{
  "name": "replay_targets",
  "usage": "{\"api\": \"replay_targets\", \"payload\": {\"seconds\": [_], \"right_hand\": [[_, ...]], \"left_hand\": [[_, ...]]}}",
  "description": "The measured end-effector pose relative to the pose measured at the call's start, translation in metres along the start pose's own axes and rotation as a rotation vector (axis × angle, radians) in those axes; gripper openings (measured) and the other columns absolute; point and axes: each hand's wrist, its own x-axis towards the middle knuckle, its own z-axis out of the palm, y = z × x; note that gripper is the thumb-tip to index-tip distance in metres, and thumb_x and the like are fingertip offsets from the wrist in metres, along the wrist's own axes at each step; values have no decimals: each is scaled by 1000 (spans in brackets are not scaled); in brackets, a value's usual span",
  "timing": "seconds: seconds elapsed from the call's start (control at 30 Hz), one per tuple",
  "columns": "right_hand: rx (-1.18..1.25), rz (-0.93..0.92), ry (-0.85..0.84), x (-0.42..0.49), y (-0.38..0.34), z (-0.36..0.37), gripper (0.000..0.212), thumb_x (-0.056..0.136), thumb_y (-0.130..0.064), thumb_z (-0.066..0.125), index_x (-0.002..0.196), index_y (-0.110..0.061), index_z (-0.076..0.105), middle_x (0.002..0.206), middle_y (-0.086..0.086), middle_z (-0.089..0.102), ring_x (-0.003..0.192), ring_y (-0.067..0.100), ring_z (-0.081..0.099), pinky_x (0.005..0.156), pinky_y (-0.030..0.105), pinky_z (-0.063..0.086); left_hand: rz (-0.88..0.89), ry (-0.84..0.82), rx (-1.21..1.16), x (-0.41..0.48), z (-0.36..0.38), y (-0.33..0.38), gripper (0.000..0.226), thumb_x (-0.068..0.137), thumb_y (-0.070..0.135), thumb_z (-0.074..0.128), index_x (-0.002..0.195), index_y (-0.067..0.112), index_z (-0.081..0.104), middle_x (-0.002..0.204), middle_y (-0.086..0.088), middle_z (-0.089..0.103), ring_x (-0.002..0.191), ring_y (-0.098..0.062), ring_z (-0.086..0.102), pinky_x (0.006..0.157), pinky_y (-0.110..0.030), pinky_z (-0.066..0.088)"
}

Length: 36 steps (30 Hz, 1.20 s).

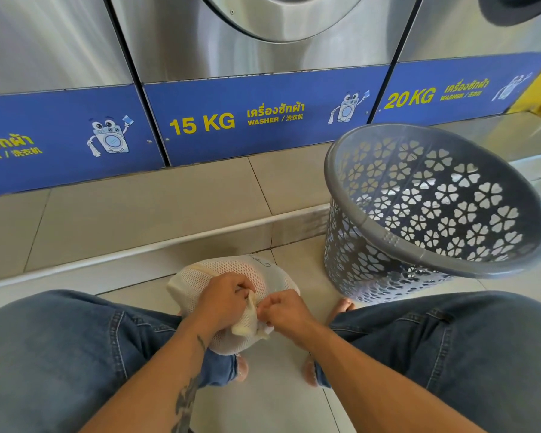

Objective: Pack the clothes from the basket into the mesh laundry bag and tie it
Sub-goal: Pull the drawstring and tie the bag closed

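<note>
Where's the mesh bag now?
Head view, low centre: the mesh bag is between the person's legs, its neck gripped by the left hand and right hand, with the basket to its right.

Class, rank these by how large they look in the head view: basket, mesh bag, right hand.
Largest: basket.
Then: mesh bag, partly covered.
Smallest: right hand.
The gaps are clear, so nearness does not upset the order.

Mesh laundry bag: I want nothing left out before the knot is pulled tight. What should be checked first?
1. No clothes show in the basket: ok.
2. The mesh laundry bag bulges full on the floor: ok.
3. The left hand grips its gathered neck: ok.
4. The right hand pinches the neck's end: ok.
5. Knot finished: cannot tell, hands cover it.
</note>
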Motion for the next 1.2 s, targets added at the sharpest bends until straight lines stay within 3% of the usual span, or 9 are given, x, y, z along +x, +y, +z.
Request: {"api": "replay_targets", "payload": {"seconds": [0.27,0.43,0.5,0.67,0.8,1.03,1.2], "right_hand": [[-12,-29,19,2,1,3,32,83,-1,69,61,-24,71,67,-9,68,73,7,62,66,19,47],[-135,-94,103,1,2,10,20,73,-8,73,64,-26,68,75,-6,72,78,14,69,75,36,60],[-176,-159,130,-2,0,10,20,73,-7,70,69,-26,66,75,-6,70,75,12,66,73,37,60],[-270,-314,160,-7,-4,10,20,73,-13,53,75,-29,63,76,-7,71,75,15,66,70,41,59],[-373,-379,143,-12,-2,9,24,85,-12,54,87,-34,65,86,-10,71,81,14,66,73,38,59],[-476,-399,48,-16,-1,6,38,79,-4,63,106,-31,62,92,-9,64,85,14,61,71,38,59],[-525,-416,46,-15,-1,6,41,82,-6,65,116,-29,65,98,-8,64,88,13,61,75,37,60]], "left_hand": [[-19,-149,-44,2,-7,6,14,86,24,65,95,33,70,106,16,60,102,-8,56,90,-26,42],[-42,-199,-54,2,-8,0,29,83,15,68,98,40,67,119,14,57,113,-7,54,99,-28,43],[-36,-200,-48,2,-9,0,29,84,16,68,99,41,67,120,13,58,113,-8,54,99,-28,42],[-16,-187,-28,1,-11,4,25,87,19,66,103,37,71,114,12,60,106,-9,55,91,-26,42],[-19,-168,-38,0,-11,4,23,88,20,64,101,37,72,111,12,63,104,-11,57,87,-25,42],[-33,-81,-32,0,-9,0,24,88,17,64,86,40,72,98,14,70,94,-9,62,90,-33,51],[-62,-28,-60,0,-9,0,22,84,18,68,77,38,73,87,17,71,86,-5,63,84,-30,52]]}}
